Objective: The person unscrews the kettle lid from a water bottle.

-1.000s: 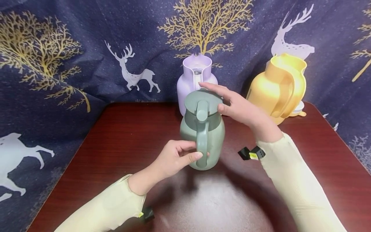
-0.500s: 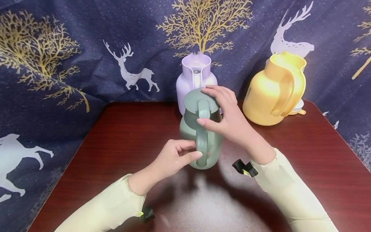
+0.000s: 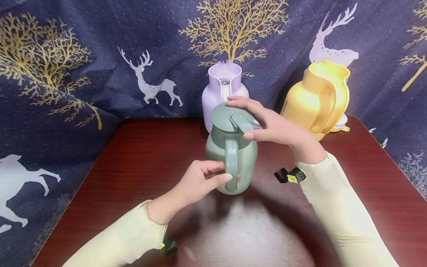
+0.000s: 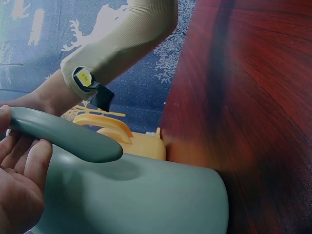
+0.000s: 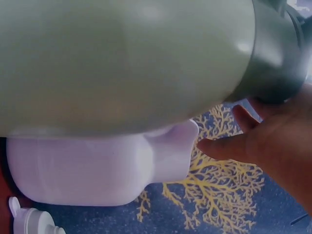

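Observation:
A sage-green thermos jug (image 3: 247, 163) stands upright on the table in the head view. My left hand (image 3: 201, 181) pinches its handle (image 3: 231, 157) between thumb and fingers; in the left wrist view the fingers curl round that handle (image 4: 68, 134). On top sits a round green lid (image 3: 221, 118), its lever (image 3: 241, 122) pointing to the right of the handle. My right hand (image 3: 271, 124) grips the lid, fingers over the far edge and thumb at the lever's tip. The right wrist view shows that hand (image 5: 278, 141) beside the neck, its grip partly hidden.
Behind the green jug stands a lidless lilac jug (image 3: 211, 98). A lidless yellow jug (image 3: 300, 104) is at the back right, with a white and yellow lid (image 3: 341, 124) beside it. A small lilac and white lid (image 5: 36, 222) shows near the lilac jug. Patterned dark-blue cloth (image 3: 110, 85) hangs behind the table (image 3: 150, 155).
The lid has turned, its lever swinging from above the handle out to the right. My right hand moved in over the lever, then back right with the lid. The left hand stayed on the handle.

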The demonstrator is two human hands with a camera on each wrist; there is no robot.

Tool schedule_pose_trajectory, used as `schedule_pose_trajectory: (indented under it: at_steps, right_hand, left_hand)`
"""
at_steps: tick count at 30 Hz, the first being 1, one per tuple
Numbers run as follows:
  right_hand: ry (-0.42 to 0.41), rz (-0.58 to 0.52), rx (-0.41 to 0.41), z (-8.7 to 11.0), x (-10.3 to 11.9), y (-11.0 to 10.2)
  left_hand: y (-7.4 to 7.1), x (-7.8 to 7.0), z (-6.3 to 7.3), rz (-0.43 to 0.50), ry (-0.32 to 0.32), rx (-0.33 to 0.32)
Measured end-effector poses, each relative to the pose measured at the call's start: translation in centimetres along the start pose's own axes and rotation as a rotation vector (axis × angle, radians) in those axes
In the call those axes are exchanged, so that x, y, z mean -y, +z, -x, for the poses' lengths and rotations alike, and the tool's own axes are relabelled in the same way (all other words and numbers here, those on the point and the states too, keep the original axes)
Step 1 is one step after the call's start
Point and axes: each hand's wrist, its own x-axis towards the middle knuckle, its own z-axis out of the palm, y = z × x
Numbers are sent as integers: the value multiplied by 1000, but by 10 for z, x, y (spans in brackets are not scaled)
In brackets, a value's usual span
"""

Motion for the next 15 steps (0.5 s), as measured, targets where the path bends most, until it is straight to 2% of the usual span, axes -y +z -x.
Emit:
schedule_pose_trajectory:
  at_steps: [3,5,11,15]
  right_hand:
    - [14,-32,2,3,2,-1]
    - [34,2,-43,7,8,3]
    - [176,306,-264,14,40,31]
    - [244,383,-369,12,50,42]
  left_hand:
    - [0,1,-1,5,2,2]
    - [1,2,-1,-1,4,3]
    - [1,5,-1,-57,11,-24]
    - [1,6,-1,-60,12,-32]
